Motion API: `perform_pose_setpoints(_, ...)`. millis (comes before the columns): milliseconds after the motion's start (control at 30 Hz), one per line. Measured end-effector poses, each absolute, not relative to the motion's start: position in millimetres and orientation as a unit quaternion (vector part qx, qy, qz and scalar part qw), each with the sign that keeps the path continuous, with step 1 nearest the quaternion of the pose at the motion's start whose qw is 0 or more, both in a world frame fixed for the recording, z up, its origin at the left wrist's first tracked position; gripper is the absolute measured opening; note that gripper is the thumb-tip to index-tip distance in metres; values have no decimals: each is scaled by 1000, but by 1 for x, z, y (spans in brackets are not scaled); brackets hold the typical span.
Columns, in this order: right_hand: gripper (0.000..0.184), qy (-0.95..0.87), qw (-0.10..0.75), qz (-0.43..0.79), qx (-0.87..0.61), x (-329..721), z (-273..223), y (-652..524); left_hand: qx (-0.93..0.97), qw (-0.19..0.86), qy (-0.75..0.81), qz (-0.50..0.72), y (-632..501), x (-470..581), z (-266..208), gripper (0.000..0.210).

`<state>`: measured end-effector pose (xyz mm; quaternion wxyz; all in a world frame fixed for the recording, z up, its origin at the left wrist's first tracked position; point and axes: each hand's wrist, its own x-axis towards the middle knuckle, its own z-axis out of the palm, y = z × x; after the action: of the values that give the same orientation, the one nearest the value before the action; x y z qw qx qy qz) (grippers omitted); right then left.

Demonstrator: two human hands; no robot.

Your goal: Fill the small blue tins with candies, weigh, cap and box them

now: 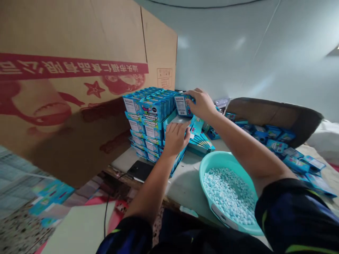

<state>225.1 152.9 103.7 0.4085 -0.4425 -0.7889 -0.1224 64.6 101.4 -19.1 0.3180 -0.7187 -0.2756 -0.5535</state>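
Note:
My right hand (201, 102) grips a small blue candy box (182, 105), fingers on its top and side. It holds the box just right of the stacked rows, above a display tray's open space. Lower down, my left hand (176, 138) has its fingers extended against the near side of that tray, thumb apart. Beside it on the left rises a stack of blue display trays (152, 132) lettered "CARAMELO MACIZO", with upright candy boxes filling the top layer. Right of my hands lie flat blue folded cartons (202, 143), partly hidden by my right arm.
A turquoise basin (203, 176) of pale blue and white candies stands nearest me. Loose blue boxes (278, 144) lie inside and before an open carton (304, 111) on the right. A large cardboard box (79, 38) walls the left. A black flat device (141, 170) lies near the table edge.

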Motion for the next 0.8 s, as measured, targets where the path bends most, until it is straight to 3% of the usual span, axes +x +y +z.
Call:
perform_pose_setpoints(267,27,-744,448,-178,-464,225,86,150,-715,315,-293,-550,99,68,-16,14)
perform_pose_setpoints(400,21,-746,441,-168,-471,224,75,156,-709,302,-284,-571,97,70,-15,23)
perform_pose_setpoints(600,33,-788,427,-87,-436,226,69,162,-710,300,-310,-557,101,69,-17,22)
perform_pose_setpoints(800,42,-791,444,-146,-395,258,51,154,-704,245,-287,-602,105,69,-18,22)
